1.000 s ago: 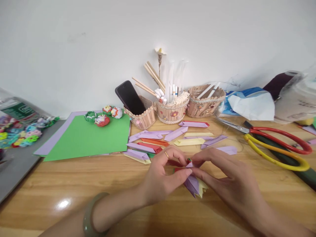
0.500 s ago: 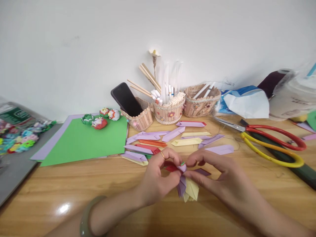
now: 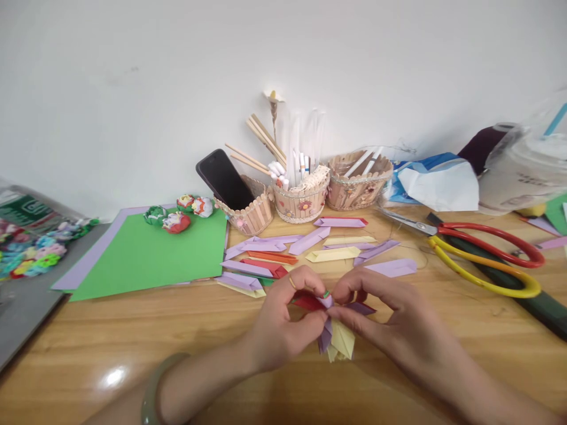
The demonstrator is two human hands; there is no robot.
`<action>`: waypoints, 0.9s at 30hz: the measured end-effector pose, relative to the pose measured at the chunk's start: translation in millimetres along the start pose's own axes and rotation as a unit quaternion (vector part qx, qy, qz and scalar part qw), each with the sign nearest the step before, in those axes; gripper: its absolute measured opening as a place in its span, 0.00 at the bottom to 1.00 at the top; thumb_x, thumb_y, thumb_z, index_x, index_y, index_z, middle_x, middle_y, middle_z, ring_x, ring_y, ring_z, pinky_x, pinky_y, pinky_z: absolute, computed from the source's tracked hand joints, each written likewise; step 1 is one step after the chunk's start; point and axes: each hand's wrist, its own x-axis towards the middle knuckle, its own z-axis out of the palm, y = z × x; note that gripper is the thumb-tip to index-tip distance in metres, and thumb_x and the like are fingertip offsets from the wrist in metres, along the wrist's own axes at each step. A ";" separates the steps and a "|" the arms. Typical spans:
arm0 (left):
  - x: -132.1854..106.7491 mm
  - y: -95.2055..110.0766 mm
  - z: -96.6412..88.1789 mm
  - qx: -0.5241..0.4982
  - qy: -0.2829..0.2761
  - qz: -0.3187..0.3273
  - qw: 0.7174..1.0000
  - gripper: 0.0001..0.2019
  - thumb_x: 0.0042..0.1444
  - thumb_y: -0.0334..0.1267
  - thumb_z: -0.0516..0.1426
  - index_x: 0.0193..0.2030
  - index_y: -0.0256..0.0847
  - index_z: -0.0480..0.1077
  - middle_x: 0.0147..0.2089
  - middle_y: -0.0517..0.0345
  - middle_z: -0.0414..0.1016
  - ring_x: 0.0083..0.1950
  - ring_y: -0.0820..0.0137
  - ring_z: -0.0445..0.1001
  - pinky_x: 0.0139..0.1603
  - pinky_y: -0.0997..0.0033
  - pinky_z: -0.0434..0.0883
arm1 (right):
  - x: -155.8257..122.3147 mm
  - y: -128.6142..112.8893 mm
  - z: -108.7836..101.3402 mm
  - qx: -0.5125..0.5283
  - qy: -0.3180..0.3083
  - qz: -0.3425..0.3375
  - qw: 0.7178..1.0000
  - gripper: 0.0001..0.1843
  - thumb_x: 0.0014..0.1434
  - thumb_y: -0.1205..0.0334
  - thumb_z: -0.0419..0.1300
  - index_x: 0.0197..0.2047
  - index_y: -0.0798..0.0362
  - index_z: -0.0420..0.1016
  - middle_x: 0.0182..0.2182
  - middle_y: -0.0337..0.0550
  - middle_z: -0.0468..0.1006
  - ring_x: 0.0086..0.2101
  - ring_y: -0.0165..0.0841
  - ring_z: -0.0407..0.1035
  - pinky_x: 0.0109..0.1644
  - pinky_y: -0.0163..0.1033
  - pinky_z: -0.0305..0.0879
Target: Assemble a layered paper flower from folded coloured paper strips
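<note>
Between my two hands is a cluster of folded paper pieces [image 3: 342,338] in yellow, purple and red, held just above the wooden table. My left hand [image 3: 296,316], with a ring on one finger, pinches the cluster from the left near a small lilac and green fold. From the right, my right hand [image 3: 385,310] closes thumb and forefinger on the same spot. The fingers hide the middle of the cluster. Beyond my hands lie several folded paper strips [image 3: 333,254] in lilac, yellow, red and orange.
Green paper [image 3: 155,260] with several small paper balls [image 3: 176,222] lies left. Behind stand wooden-stick baskets [image 3: 301,203], one with a phone [image 3: 225,180]. At right are red-and-yellow scissors [image 3: 487,283], a tissue pack [image 3: 438,180] and a plastic cup [image 3: 522,168]. A laptop [image 3: 31,313] sits far left.
The whole view has shifted very slightly. Both hands keep their pinch on the paper cluster, with only tiny finger movement.
</note>
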 end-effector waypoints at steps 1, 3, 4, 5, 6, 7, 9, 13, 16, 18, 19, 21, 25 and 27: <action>0.1 -0.2 -0.4 0.012 0.000 0.012 1.000 0.06 0.46 0.27 0.53 0.30 0.40 0.61 0.30 0.60 0.63 0.32 0.73 0.64 0.34 0.73 0.63 | -0.1 -0.8 -0.3 0.007 -0.007 0.003 1.000 0.03 0.54 0.66 0.59 0.29 0.51 0.69 0.24 0.36 0.72 0.26 0.28 0.66 0.28 0.31 0.63; 0.7 -0.5 -1.2 0.037 -0.002 0.039 0.999 0.06 0.45 0.26 0.53 0.29 0.40 0.61 0.30 0.60 0.63 0.33 0.72 0.64 0.35 0.72 0.63 | 0.2 -2.3 -0.8 0.025 -0.020 0.011 0.999 0.04 0.54 0.66 0.59 0.28 0.51 0.69 0.24 0.35 0.72 0.26 0.28 0.66 0.29 0.31 0.63; 1.0 -0.6 -1.5 0.045 -0.004 0.049 0.998 0.06 0.44 0.26 0.53 0.29 0.40 0.61 0.30 0.60 0.63 0.32 0.72 0.63 0.35 0.72 0.62 | 0.7 -2.9 -1.1 0.033 -0.027 0.017 0.999 0.04 0.53 0.66 0.60 0.27 0.51 0.68 0.24 0.35 0.71 0.26 0.28 0.66 0.29 0.31 0.63; 1.3 -0.5 -1.7 0.049 -0.006 0.053 0.997 0.06 0.44 0.25 0.53 0.28 0.40 0.61 0.30 0.60 0.63 0.32 0.72 0.63 0.35 0.72 0.62 | 1.4 -3.2 -1.3 0.042 -0.033 0.022 0.998 0.05 0.53 0.66 0.60 0.27 0.51 0.68 0.24 0.34 0.71 0.26 0.27 0.66 0.29 0.30 0.63; 1.6 -0.3 -1.7 0.047 -0.008 0.052 0.998 0.06 0.44 0.26 0.53 0.28 0.40 0.62 0.30 0.60 0.63 0.32 0.72 0.63 0.35 0.72 0.62 | 2.2 -3.3 -1.6 0.048 -0.038 0.028 0.998 0.06 0.53 0.66 0.60 0.26 0.51 0.67 0.23 0.34 0.71 0.26 0.27 0.66 0.29 0.30 0.62; 1.9 0.0 -1.5 0.038 -0.008 0.042 0.998 0.06 0.44 0.26 0.53 0.29 0.40 0.62 0.30 0.60 0.63 0.32 0.73 0.63 0.34 0.72 0.62 | 3.0 -3.1 -2.0 0.051 -0.042 0.034 0.997 0.07 0.53 0.66 0.60 0.25 0.51 0.66 0.23 0.33 0.70 0.26 0.27 0.65 0.29 0.30 0.62; 2.2 0.6 -0.7 0.004 -0.001 0.000 1.000 0.06 0.45 0.27 0.54 0.30 0.40 0.62 0.30 0.60 0.63 0.31 0.74 0.63 0.33 0.74 0.63 | 4.4 -2.0 -2.8 0.053 -0.042 0.035 0.997 0.08 0.54 0.65 0.59 0.25 0.51 0.66 0.22 0.33 0.69 0.25 0.27 0.64 0.28 0.30 0.60; 3.2 -0.4 0.8 -0.083 0.027 -0.096 0.992 0.06 0.46 0.31 0.57 0.32 0.38 0.64 0.30 0.60 0.66 0.29 0.76 0.65 0.28 0.78 0.63 | 6.2 1.6 -4.2 0.039 -0.022 0.013 0.999 0.09 0.55 0.63 0.59 0.25 0.51 0.64 0.23 0.34 0.68 0.25 0.27 0.63 0.29 0.32 0.59; 5.0 -2.3 0.3 -0.117 0.045 -0.121 0.985 0.08 0.46 0.32 0.59 0.33 0.38 0.65 0.30 0.61 0.67 0.28 0.78 0.65 0.27 0.80 0.63 | 7.1 4.8 -4.3 0.037 -0.018 0.012 0.999 0.10 0.56 0.62 0.58 0.24 0.52 0.63 0.22 0.35 0.67 0.24 0.27 0.61 0.27 0.33 0.58; 6.2 -2.6 -0.5 -0.128 0.053 -0.125 0.982 0.08 0.45 0.32 0.60 0.32 0.37 0.65 0.29 0.62 0.67 0.26 0.79 0.65 0.26 0.80 0.63 | 7.6 7.0 -4.2 0.034 -0.012 0.010 0.999 0.10 0.56 0.62 0.57 0.25 0.51 0.64 0.22 0.35 0.67 0.24 0.28 0.61 0.28 0.33 0.58; 6.7 -2.3 -0.9 -0.131 0.055 -0.126 0.982 0.08 0.45 0.33 0.60 0.31 0.37 0.65 0.29 0.62 0.67 0.26 0.79 0.65 0.26 0.80 0.63 | 7.8 8.0 -4.1 0.029 -0.006 0.002 1.000 0.09 0.56 0.62 0.58 0.25 0.51 0.64 0.23 0.35 0.67 0.25 0.28 0.62 0.29 0.33 0.58; 7.2 -1.1 -1.3 -0.129 0.060 -0.123 0.982 0.07 0.44 0.33 0.61 0.30 0.36 0.66 0.29 0.61 0.68 0.27 0.79 0.66 0.28 0.79 0.64 | 8.2 9.6 -3.8 0.022 -0.001 -0.012 1.000 0.10 0.56 0.62 0.58 0.25 0.51 0.64 0.24 0.36 0.67 0.27 0.28 0.62 0.30 0.33 0.59; 7.1 0.3 -1.5 -0.119 0.066 -0.111 0.984 0.07 0.44 0.33 0.61 0.29 0.36 0.67 0.28 0.61 0.69 0.28 0.78 0.67 0.28 0.79 0.65 | 9.1 10.8 -3.6 0.050 -0.022 0.017 0.998 0.09 0.56 0.61 0.57 0.25 0.52 0.64 0.22 0.34 0.67 0.24 0.27 0.61 0.28 0.33 0.59; 6.8 -0.2 -1.6 -0.118 0.064 -0.108 0.985 0.07 0.44 0.34 0.61 0.30 0.36 0.68 0.27 0.62 0.69 0.26 0.79 0.65 0.26 0.79 0.64 | 9.2 10.8 -4.2 0.065 -0.029 0.034 0.997 0.09 0.56 0.60 0.58 0.26 0.52 0.65 0.21 0.34 0.68 0.24 0.27 0.62 0.28 0.33 0.59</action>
